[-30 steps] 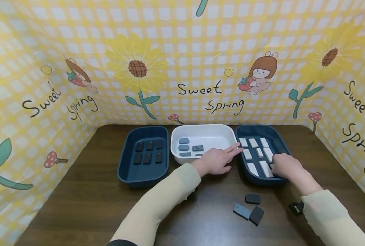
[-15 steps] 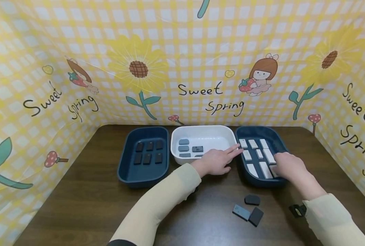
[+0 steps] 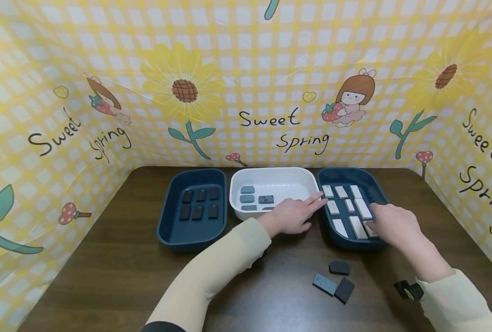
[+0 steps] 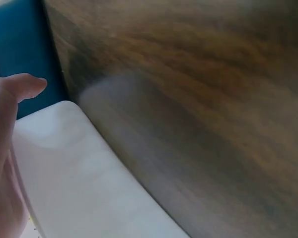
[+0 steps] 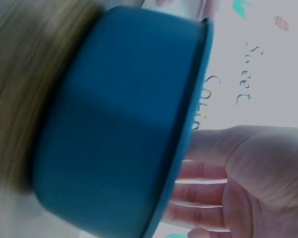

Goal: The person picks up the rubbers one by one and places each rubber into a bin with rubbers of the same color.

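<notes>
My left hand [image 3: 291,216] rests with straight fingers across the rim of the white tray [image 3: 275,177], its fingertips at the edge of the right blue tray [image 3: 349,244]. White rectangular blocks [image 3: 357,227] lie in rows inside that blue tray. Over its right rim reaches my right hand [image 3: 395,224], fingers inside and largely hidden in the head view. A pale block [image 3: 370,228] shows partly beneath the thumb side. In the right wrist view the fingers [image 5: 201,191] extend loosely past the rim, and no held thing shows.
Another blue tray [image 3: 192,237] at the left holds several dark blocks [image 3: 198,212]. Grey-blue blocks [image 3: 247,198] lie in the white tray. Near the front are a dark rounded block [image 3: 339,267], a grey-blue block [image 3: 324,284] and a black block [image 3: 344,290] on the table.
My right hand has shifted slightly right within the right blue tray, and more of the pale block by it shows now. My left hand stays in place.
</notes>
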Motion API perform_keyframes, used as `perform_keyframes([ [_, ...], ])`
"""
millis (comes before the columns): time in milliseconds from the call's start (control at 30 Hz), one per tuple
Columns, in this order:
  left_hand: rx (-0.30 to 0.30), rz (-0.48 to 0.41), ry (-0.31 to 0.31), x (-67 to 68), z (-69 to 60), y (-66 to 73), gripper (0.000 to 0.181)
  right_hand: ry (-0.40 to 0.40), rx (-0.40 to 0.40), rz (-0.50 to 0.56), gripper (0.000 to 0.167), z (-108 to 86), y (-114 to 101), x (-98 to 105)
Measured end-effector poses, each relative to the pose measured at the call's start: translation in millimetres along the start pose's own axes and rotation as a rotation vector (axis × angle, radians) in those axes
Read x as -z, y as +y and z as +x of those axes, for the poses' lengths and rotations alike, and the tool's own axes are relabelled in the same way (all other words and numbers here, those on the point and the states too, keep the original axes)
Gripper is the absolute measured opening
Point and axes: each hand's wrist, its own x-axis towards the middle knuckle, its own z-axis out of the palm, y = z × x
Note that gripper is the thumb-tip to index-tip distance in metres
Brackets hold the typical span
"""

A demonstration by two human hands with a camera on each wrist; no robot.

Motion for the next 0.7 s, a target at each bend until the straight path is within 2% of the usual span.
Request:
perform_keyframes([
  [167, 0.021, 0.005, -0.015, 6.6, -4.7, 5.0, 0.078, 0.060, 0.043, -0.035, 0.041, -4.6, -12.8, 2.7],
  [300, 0.033, -0.005, 0.008, 15.8, -20.6, 6.3, 0.078, 0.171, 0.110, -0.043, 0.035, -8.4, -23.5, 0.0],
  [400, 0.035, -0.031, 0.054, 21.9, -40.6, 4.2, 0.076, 0.228, 0.164, -0.032, 0.032, -12.3, -30.6, -2.3],
  [500, 0.051, -0.072, 0.113, 25.5, -66.2, 1.0, 0.074, 0.250, 0.214, -0.009, 0.031, -16.2, -38.9, -4.1],
  [700, 0.125, -0.095, 0.206, 26.3, -116.6, -11.9, 0.075, 0.334, 0.318, 0.025, 0.030, -19.2, -52.6, -13.6],
])
